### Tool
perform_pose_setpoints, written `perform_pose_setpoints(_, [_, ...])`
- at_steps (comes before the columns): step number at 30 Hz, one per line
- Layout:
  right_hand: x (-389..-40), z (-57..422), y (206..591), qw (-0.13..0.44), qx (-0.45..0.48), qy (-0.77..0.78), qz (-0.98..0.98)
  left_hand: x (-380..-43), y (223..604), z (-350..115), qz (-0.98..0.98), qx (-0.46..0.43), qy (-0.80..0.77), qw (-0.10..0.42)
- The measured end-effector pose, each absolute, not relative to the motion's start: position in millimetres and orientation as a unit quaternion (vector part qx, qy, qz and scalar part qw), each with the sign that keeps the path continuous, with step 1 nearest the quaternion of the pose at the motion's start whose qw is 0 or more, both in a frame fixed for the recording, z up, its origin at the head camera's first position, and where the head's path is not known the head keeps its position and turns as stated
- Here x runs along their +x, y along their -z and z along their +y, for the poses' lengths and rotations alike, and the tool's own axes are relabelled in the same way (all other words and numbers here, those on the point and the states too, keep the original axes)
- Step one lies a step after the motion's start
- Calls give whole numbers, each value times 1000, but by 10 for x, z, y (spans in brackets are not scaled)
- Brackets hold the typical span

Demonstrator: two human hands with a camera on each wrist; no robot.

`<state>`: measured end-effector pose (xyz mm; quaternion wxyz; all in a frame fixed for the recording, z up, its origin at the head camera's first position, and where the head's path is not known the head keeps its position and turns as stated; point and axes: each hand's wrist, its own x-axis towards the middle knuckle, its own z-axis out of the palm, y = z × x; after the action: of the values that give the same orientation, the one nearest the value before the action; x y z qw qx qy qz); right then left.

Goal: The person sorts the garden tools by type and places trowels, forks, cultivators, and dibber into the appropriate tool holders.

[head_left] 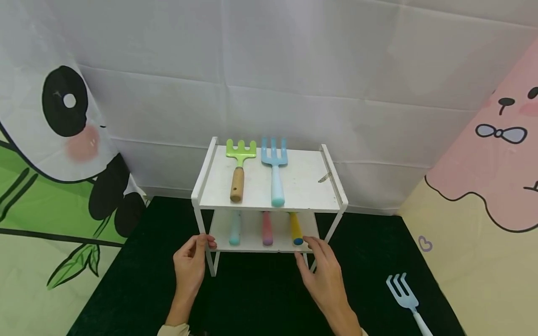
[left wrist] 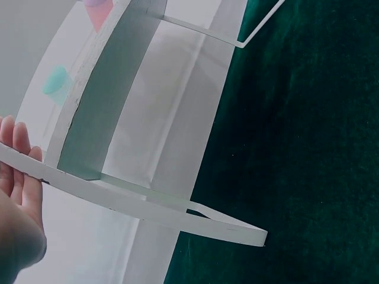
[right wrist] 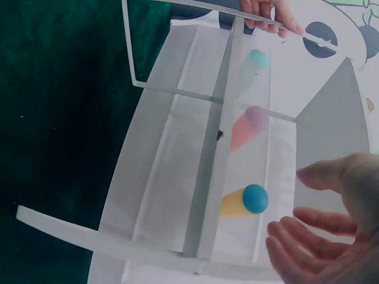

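A white two-tier shelf rack [head_left: 308, 182] stands before me. On its top tier lie a green hand rake [head_left: 237, 179] with a wooden handle and a light blue garden fork [head_left: 276, 179]. Handles in teal [head_left: 235, 228], pink [head_left: 267, 229] and yellow with a blue end [head_left: 296, 227] show on the lower tier; the upper tier hides their far parts. My left hand [head_left: 191, 266] grips the rack's front left leg, fingers behind it in the left wrist view. Beside the yellow handle, my right hand [head_left: 321, 270] holds nothing, its fingers spread and apart from the handle in the right wrist view.
Another light blue fork [head_left: 405, 296] lies on the dark green cloth [head_left: 365, 261] at the right. White sheeting [head_left: 294, 70] hangs behind the rack. Printed cartoon panels flank both sides, a panda at left and a pink figure at right.
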<state>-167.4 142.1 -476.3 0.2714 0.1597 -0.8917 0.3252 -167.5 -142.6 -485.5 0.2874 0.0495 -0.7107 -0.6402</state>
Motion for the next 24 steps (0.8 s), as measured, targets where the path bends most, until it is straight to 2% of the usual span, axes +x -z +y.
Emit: perform_pose_setpoints(24, [-1562,1849,5073,248,97,-361,-894,-1670,4861,-1436,-712,54,643,278])
